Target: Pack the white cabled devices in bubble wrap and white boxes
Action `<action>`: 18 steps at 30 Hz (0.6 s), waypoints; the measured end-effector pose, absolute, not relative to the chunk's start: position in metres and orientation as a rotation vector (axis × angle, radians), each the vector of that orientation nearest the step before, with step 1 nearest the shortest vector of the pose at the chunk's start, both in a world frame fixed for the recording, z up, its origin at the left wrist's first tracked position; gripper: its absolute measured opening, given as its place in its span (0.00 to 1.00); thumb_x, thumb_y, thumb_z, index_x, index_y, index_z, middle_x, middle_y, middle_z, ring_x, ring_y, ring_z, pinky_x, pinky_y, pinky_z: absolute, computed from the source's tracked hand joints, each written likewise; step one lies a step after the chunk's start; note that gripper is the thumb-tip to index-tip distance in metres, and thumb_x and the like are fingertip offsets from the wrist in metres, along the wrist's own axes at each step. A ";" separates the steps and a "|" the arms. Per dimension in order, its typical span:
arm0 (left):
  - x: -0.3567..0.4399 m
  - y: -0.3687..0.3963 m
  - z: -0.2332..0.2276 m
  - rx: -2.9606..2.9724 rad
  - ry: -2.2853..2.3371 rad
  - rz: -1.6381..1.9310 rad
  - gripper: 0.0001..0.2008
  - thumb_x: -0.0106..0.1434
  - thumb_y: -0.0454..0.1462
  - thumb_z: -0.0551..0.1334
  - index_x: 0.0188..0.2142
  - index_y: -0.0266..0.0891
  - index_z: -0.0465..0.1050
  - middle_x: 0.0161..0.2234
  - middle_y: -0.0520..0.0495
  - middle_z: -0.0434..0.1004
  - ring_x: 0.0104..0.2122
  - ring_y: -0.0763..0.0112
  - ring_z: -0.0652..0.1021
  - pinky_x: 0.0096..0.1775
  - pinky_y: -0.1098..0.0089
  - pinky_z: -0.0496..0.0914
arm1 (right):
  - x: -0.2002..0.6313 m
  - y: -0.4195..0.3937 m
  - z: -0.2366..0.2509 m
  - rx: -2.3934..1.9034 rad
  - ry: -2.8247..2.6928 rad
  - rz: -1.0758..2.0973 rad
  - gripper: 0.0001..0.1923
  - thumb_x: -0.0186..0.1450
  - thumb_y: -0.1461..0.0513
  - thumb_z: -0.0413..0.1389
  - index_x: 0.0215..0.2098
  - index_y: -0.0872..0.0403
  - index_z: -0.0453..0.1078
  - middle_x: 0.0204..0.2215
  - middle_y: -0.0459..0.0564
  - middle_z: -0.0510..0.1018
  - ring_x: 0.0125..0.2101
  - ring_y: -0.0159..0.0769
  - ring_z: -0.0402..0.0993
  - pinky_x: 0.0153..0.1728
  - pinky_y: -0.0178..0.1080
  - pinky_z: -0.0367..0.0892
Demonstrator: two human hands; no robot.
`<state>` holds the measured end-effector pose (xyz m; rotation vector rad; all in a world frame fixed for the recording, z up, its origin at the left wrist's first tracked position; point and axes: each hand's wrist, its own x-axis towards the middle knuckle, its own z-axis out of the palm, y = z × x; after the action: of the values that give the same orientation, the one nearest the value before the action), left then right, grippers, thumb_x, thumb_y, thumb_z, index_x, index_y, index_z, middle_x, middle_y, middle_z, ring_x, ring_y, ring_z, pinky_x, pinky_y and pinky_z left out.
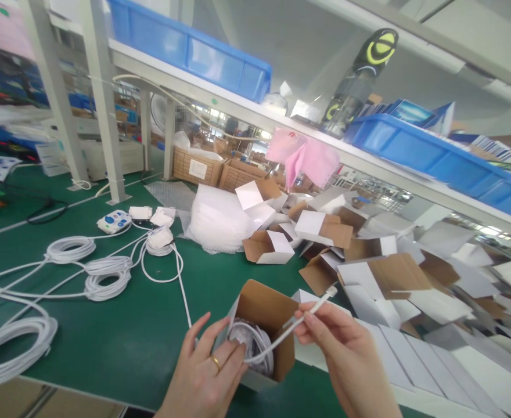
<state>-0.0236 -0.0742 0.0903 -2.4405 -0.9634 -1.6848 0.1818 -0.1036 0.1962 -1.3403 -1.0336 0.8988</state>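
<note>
In front of me an open cardboard box [284, 357], white outside and brown inside, holds a coiled white cable [262, 348]. My left hand [212, 360], with a ring on one finger, reaches over the box's near left side. Two of its fingers press on the cable at the opening, and the other two stretch out past the wall; its thumb is hidden. My right hand [338, 342] pinches the cable's free end between thumb and fingers, right of the box. A clear plug [332, 291] tips that end and points up and right.
Coiled white cables [107, 278] and white adapters [140, 213] lie on the green table [129, 342] at left. Folded open boxes [325, 226] pile up at right, beside a row of closed white boxes [395, 354]. White packing sheets [218, 217] sit behind; blue bins [429, 154] stand on the shelf above.
</note>
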 end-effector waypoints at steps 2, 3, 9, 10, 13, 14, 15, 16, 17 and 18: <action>-0.025 -0.075 0.089 -2.487 -0.980 -1.633 0.09 0.73 0.33 0.57 0.44 0.41 0.78 0.39 0.51 0.84 0.53 0.60 0.76 0.66 0.56 0.53 | 0.180 -0.100 0.193 -1.363 -1.026 0.849 0.21 0.56 0.48 0.71 0.41 0.53 0.83 0.33 0.54 0.85 0.28 0.38 0.81 0.31 0.39 0.80; -0.026 -0.075 0.089 -2.517 -0.991 -1.590 0.09 0.72 0.33 0.58 0.45 0.42 0.78 0.41 0.51 0.84 0.54 0.60 0.76 0.66 0.56 0.53 | 0.178 -0.098 0.193 -1.374 -1.036 0.834 0.23 0.56 0.47 0.71 0.42 0.54 0.83 0.33 0.55 0.85 0.27 0.39 0.82 0.30 0.40 0.81; -0.032 -0.076 0.087 -2.502 -0.941 -1.575 0.13 0.69 0.28 0.61 0.49 0.42 0.76 0.44 0.48 0.82 0.54 0.59 0.76 0.59 0.58 0.67 | 0.169 -0.093 0.189 -1.399 -1.130 0.730 0.24 0.58 0.45 0.68 0.41 0.55 0.80 0.29 0.52 0.84 0.26 0.41 0.83 0.28 0.41 0.81; -0.032 -0.076 0.085 -2.470 -0.957 -1.629 0.12 0.69 0.28 0.61 0.50 0.40 0.75 0.45 0.45 0.80 0.53 0.59 0.76 0.56 0.60 0.70 | 0.169 -0.093 0.186 -1.403 -1.164 0.701 0.21 0.59 0.46 0.67 0.39 0.54 0.78 0.28 0.51 0.83 0.26 0.41 0.83 0.29 0.40 0.81; -0.028 -0.075 0.080 -2.360 -1.166 -1.794 0.13 0.69 0.33 0.62 0.53 0.34 0.70 0.46 0.39 0.75 0.47 0.63 0.79 0.47 0.67 0.76 | 0.168 -0.092 0.176 -1.464 -1.458 0.547 0.10 0.69 0.54 0.60 0.36 0.52 0.74 0.29 0.48 0.82 0.30 0.38 0.83 0.34 0.36 0.78; -0.027 -0.074 0.080 -2.344 -1.256 -1.822 0.15 0.69 0.35 0.62 0.54 0.34 0.68 0.47 0.38 0.74 0.45 0.64 0.79 0.46 0.68 0.77 | 0.169 -0.091 0.174 -1.487 -1.605 0.458 0.08 0.71 0.57 0.56 0.36 0.51 0.74 0.31 0.48 0.82 0.32 0.37 0.82 0.35 0.36 0.76; -0.026 -0.073 0.079 -2.353 -1.329 -1.828 0.16 0.69 0.36 0.62 0.55 0.34 0.68 0.47 0.39 0.73 0.45 0.64 0.79 0.46 0.68 0.78 | 0.169 -0.090 0.172 -1.509 -1.753 0.349 0.09 0.73 0.60 0.53 0.37 0.52 0.74 0.32 0.48 0.82 0.33 0.37 0.81 0.36 0.35 0.75; -0.024 -0.072 0.080 -2.385 -1.366 -1.818 0.16 0.70 0.36 0.61 0.56 0.35 0.67 0.48 0.39 0.73 0.45 0.64 0.79 0.46 0.67 0.78 | 0.168 -0.089 0.171 -1.526 -1.887 0.230 0.10 0.73 0.63 0.51 0.37 0.52 0.74 0.32 0.48 0.81 0.32 0.37 0.81 0.35 0.35 0.73; -0.023 -0.072 0.081 -2.422 -1.374 -1.806 0.16 0.70 0.36 0.59 0.56 0.37 0.68 0.48 0.40 0.73 0.46 0.64 0.79 0.47 0.67 0.78 | 0.168 -0.088 0.171 -1.546 -2.003 0.110 0.11 0.73 0.65 0.50 0.37 0.52 0.74 0.31 0.48 0.80 0.32 0.37 0.80 0.34 0.35 0.72; -0.022 -0.071 0.082 -2.448 -1.363 -1.803 0.15 0.71 0.35 0.58 0.56 0.38 0.68 0.48 0.41 0.74 0.47 0.65 0.79 0.48 0.68 0.78 | 0.167 -0.086 0.171 -1.579 -2.102 -0.003 0.12 0.73 0.67 0.50 0.36 0.53 0.74 0.30 0.48 0.79 0.31 0.37 0.79 0.32 0.35 0.70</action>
<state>-0.0225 -0.0714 0.0816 -2.4484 -1.3633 -1.8031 0.1668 -0.0860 0.1709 -1.5794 -2.1019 -0.0030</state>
